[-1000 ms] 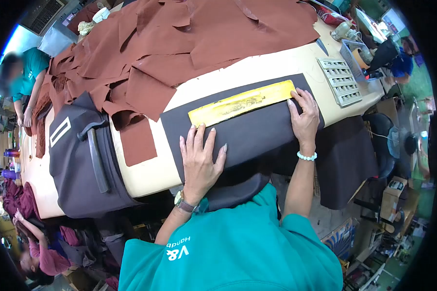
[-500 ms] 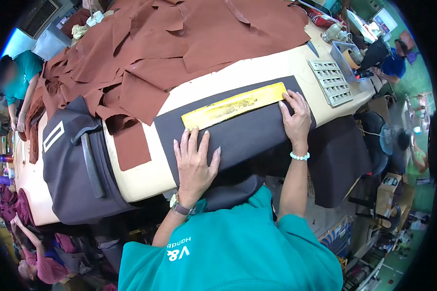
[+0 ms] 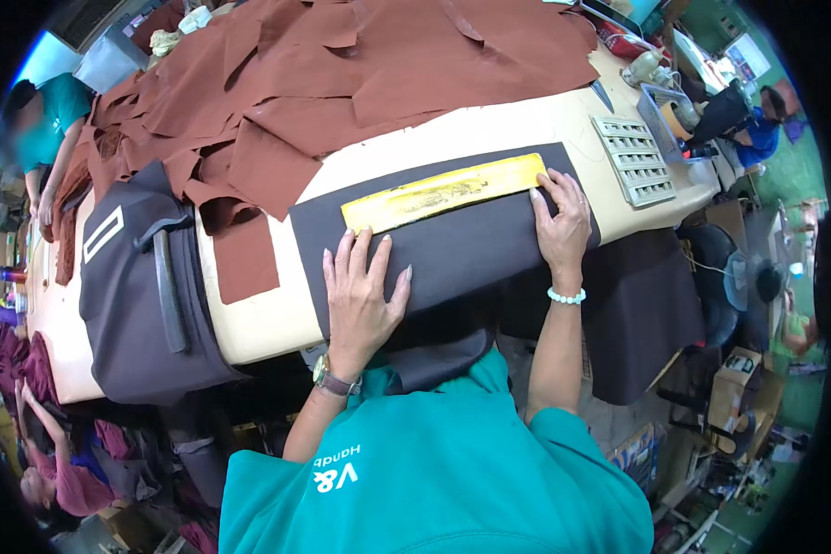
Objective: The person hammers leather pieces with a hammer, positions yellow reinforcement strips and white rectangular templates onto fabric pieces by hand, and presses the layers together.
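Since half a second ago very little has moved: the strip (image 3: pixel 443 192), the sheet (image 3: pixel 462 254) and my hands have shifted slightly together in view, and so has the hammer (image 3: pixel 170 295), so I judge that mostly my head has tilted. The strip seems to hold its place on the sheet, which to me means it is being steadied rather than slid.

The yellow strip, smudged dark along its middle, lies flat on the dark sheet, close to its far edge and slanting up to the right.

My left hand (image 3: pixel 360 300) is palm down, fingers spread and pointing away from me, the tips at the strip's near edge by its left end; the thumb stands apart on the sheet. My right hand (image 3: pixel 563 231) is loosely curved at the right end, fingertips at the strip's corner and thumb by its near edge. Neither hand is closed around anything; how hard they press I cannot tell. Both forearms reach forward, the right one straighter.

Around the sheet is the table (image 3: pixel 268 337). To the left lie a brown patch (image 3: pixel 246 263) and a dark pile (image 3: pixel 120 319) bearing the hammer; beyond, brown pieces (image 3: pixel 379 65); to the right, a slotted tray (image 3: pixel 635 159).
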Demonstrator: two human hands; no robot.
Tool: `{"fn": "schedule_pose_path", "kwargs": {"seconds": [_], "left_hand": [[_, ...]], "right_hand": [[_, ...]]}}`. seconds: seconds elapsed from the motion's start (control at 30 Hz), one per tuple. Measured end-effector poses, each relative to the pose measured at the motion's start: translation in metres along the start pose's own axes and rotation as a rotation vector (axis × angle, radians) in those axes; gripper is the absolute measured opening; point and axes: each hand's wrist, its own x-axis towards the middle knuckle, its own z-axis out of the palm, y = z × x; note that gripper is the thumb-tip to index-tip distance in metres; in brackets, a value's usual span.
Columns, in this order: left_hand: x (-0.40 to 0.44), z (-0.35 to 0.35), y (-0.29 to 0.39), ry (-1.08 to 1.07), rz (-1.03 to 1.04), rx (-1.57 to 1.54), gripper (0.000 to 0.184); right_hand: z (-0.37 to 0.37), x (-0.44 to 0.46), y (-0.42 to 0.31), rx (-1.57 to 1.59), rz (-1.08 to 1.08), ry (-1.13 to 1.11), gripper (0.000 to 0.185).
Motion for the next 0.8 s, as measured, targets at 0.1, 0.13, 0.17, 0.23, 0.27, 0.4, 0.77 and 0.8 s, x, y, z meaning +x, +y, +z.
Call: {"fn": "schedule_pose_path", "kwargs": {"seconds": [0.1, 0.13, 0.17, 0.23, 0.27, 0.4, 0.77, 0.8], "left_hand": [[0.0008, -0.0012, -0.0008, 0.009, -0.001, 0.011, 0.044], [0.0012, -0.0010, -0.0012, 0.011, 0.002, 0.014, 0.044], [-0.0002, -0.0001, -0.0013, 0.007, 0.008, 0.014, 0.043], [-0.0003, 0.0009, -0.0011, -0.007, 0.006, 0.013, 0.044], [-0.0002, 0.0003, -0.0009, -0.009, 0.005, 0.015, 0.044], [-0.0008, 0.0005, -0.0037, 0.000, 0.043, 0.010, 0.044], [-0.0019, 0.0012, -0.0039, 0.004, 0.034, -0.007, 0.044], [-0.0009, 0.0007, -0.0035, 0.003, 0.029, -0.009, 0.044]], "right_hand": [[0.0024, 0.0017, 0.0001, -0.010, -0.009, 0.008, 0.027], [0.0032, 0.0020, 0.0016, -0.016, -0.015, 0.009, 0.027], [0.0034, -0.0008, 0.0034, -0.028, -0.016, 0.007, 0.027], [0.0017, -0.0018, 0.0030, -0.016, -0.003, -0.003, 0.027], [0.0014, -0.0016, 0.0026, -0.008, 0.003, -0.004, 0.028], [0.0023, -0.0007, 0.0007, 0.006, 0.021, 0.004, 0.028], [0.0016, -0.0022, 0.0017, -0.010, 0.004, -0.004, 0.027], [0.0016, -0.0015, 0.0020, -0.011, 0.002, -0.004, 0.027]]}}
